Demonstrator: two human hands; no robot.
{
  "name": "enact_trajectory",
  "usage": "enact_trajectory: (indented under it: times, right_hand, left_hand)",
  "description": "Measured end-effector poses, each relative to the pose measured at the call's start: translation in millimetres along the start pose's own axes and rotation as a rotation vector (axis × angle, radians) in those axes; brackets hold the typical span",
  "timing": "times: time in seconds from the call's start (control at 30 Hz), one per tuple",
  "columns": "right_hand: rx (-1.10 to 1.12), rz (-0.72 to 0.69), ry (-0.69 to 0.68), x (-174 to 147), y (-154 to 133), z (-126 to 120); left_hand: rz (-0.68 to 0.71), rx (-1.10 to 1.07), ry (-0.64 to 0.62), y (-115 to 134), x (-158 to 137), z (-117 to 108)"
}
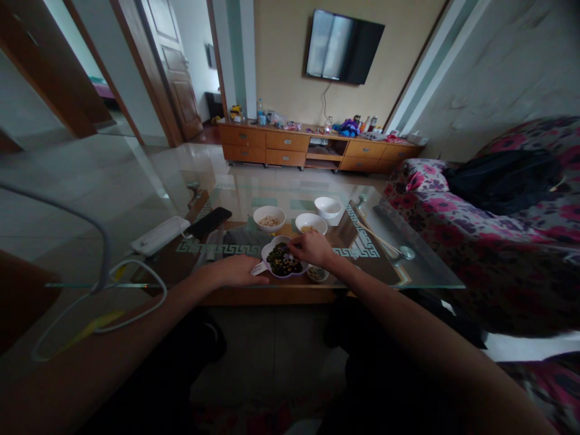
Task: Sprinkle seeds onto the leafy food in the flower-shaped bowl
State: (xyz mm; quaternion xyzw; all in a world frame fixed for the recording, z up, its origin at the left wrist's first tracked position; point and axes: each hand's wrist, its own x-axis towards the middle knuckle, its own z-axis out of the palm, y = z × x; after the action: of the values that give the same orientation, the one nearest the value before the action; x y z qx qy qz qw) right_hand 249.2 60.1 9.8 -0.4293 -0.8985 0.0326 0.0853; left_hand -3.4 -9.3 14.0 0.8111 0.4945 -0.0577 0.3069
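Observation:
A white flower-shaped dish (293, 273) with a short handle (259, 268) stands near the front edge of the glass table, full of mixed dark, green and yellowish small pieces like beans. My left hand (238, 270) has the handle between its thumb and fingers. Over the dish, my right hand (312, 246) is closed, fingertips pinched together at the contents; what they hold is too small to make out. Just right of the dish sits a small bowl (318, 274) of mixed grains. Behind my right hand is a white bowl (310, 222) with some yellowish pieces.
Farther back on the glass table (426, 279) are a bowl of pale pieces (269, 219) and another white bowl (328, 207). To the left lie a black phone (209, 223) and a white power strip (158, 235) with a cable. Chopsticks (379, 237) lie at right, beside a flowered sofa (457, 254).

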Motion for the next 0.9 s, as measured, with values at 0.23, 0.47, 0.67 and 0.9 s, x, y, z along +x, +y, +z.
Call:
enact_trajectory:
  times: [0.23, 0.47, 0.67, 0.9]
  right_hand:
    - [0.05, 0.209, 0.225, -4.6, 33.0, -18.9]
    - [-0.029, 0.436, 0.292, -10.1, 63.4, -14.9]
    - [-0.003, 0.477, 0.262, -10.3, 60.8, -16.5]
    - [0.215, 0.087, 0.184, -7.2, 40.3, -9.4]
  left_hand:
    - [-0.02, 0.016, -0.001, 2.9, -1.5, -0.9]
    - [-0.037, 0.061, -0.008, -0.3, 1.0, 0.6]
    - [0.002, 0.042, -0.002, -0.3, 0.7, 0.1]
    - [-0.014, 0.012, -0.013, -4.9, 2.9, 2.4]
